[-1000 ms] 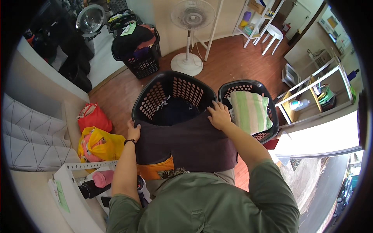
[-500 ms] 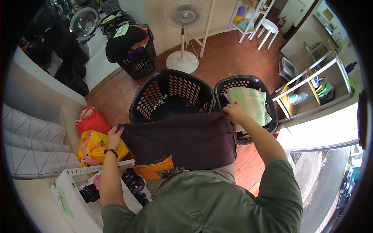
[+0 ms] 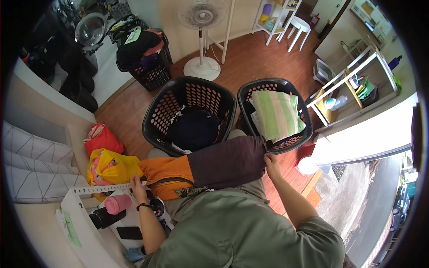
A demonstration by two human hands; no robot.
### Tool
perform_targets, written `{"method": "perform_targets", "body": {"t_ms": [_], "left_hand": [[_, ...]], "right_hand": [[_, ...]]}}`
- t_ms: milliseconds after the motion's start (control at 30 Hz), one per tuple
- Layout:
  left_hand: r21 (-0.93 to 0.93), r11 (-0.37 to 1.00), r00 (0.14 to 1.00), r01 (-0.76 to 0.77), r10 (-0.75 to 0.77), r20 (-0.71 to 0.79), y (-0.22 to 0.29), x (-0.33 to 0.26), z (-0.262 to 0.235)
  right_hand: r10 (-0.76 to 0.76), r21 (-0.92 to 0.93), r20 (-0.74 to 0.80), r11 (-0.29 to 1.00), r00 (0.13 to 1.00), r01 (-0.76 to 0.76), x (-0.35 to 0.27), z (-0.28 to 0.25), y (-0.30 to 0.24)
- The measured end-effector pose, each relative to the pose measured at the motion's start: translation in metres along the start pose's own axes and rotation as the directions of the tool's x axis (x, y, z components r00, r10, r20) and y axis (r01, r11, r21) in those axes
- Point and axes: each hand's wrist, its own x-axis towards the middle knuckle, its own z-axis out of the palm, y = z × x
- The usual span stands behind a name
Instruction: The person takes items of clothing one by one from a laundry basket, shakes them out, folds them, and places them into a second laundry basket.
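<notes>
Across my lap lies a folded garment (image 3: 223,163), dark brown on the right and orange on the left, with a dark curved strip and a leaf-print patch along its near edge. My left hand (image 3: 139,190), a dark bracelet on its wrist, is closed at the orange end. The garment's brown right end is pinched in my right hand (image 3: 271,165). Just beyond my knees stands a black laundry basket (image 3: 156,105) with dark clothes (image 3: 195,127) low inside. Right of it, a second black basket (image 3: 306,114) holds a folded green-and-cream striped cloth (image 3: 277,115).
A red bag (image 3: 103,139) and a yellow bag (image 3: 115,167) sit at my left. Beside my left arm, a white shelf unit (image 3: 73,214) carries a pink-lidded tumbler (image 3: 117,204) and a phone (image 3: 129,232). Farther off are a standing fan (image 3: 202,67) and a heaped laundry basket (image 3: 149,76).
The garment has been lowered onto my lap, and its orange part now spreads across the left side. Both hands have moved down toward me, uncovering the dark clothes in the left basket.
</notes>
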Motion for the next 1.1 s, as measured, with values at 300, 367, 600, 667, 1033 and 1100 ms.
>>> {"method": "perform_targets", "body": {"t_ms": [300,367,600,667,1033,1100], "left_hand": [[0.061,0.907,0.801,0.418,-0.399,0.446,0.027,-0.009,0.02],[0.088,0.901,0.773,0.426,-0.412,0.483,0.037,-0.014,0.01],[-0.344,0.864,0.755,0.368,-0.062,0.653,0.066,-0.032,0.056],[-0.356,0.848,0.732,0.394,-0.055,0.679,0.069,-0.032,0.078],[-0.157,0.933,0.76,0.323,-0.157,0.63,0.088,-0.039,0.125],[-0.152,0.938,0.762,0.313,-0.152,0.629,0.088,-0.037,0.119]], "right_hand": [[0.181,0.289,0.262,0.922,0.948,-0.256,0.008,0.013,-0.044],[0.108,0.424,0.286,0.877,0.952,-0.227,0.001,0.0,-0.06],[-0.166,0.456,-0.057,0.873,0.985,0.173,0.003,-0.076,-0.095],[-0.212,0.226,-0.122,0.945,0.97,0.236,0.006,-0.083,-0.097],[-0.265,-0.273,0.266,0.901,0.927,0.336,-0.041,0.034,-0.119],[-0.425,-0.501,0.057,0.77,0.903,0.394,-0.037,0.039,-0.101]]}}
